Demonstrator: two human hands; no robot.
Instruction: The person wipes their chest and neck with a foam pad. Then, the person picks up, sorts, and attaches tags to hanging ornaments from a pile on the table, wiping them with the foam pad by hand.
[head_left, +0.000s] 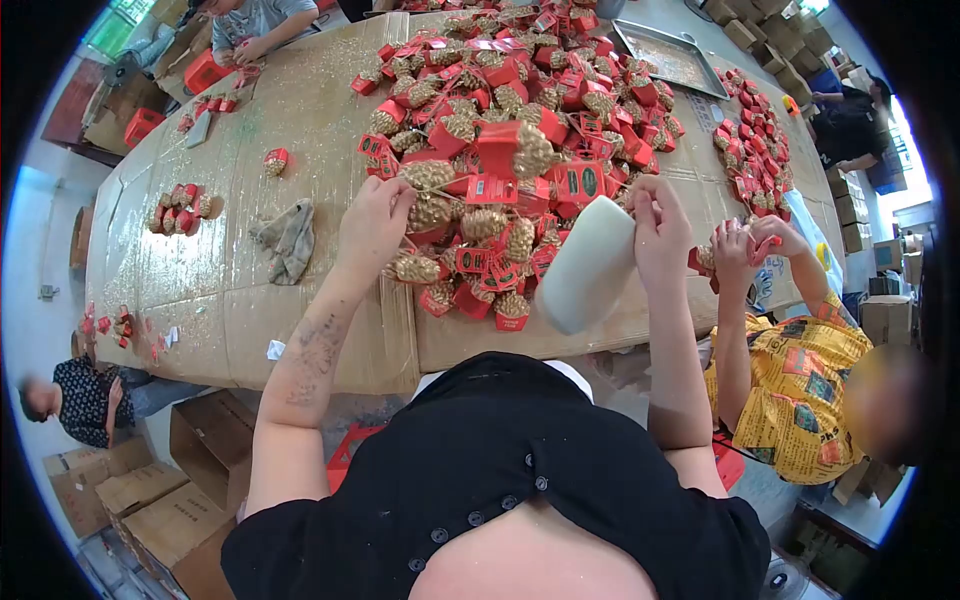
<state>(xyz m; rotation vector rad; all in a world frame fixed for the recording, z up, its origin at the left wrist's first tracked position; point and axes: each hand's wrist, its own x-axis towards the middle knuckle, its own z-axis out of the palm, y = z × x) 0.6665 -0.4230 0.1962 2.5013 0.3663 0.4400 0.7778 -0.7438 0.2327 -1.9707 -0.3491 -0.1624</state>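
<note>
My left hand [378, 222] is closed in a pinch at the near left side of a heap of red-and-gold ornaments [485, 225]; what is between the fingertips is too small to make out. My right hand [660, 222] is closed at the upper end of a smooth, pale, rounded oblong object [588, 268], which slants down to the left over the table's near edge. Between and beyond my hands, one blurred ornament [515, 148] looks larger than the others; whether it hangs in the air I cannot tell. The ornaments have gold, pinecone-like bodies, red parts and printed red tags.
Cardboard covers the table [240, 330]. A grey rag [288, 242], small ornament clusters [180, 210] and a metal tray [670, 58] lie on it. To the right, a co-worker in a yellow shirt [795, 395] handles red pieces. Cartons [180, 520] stand lower left.
</note>
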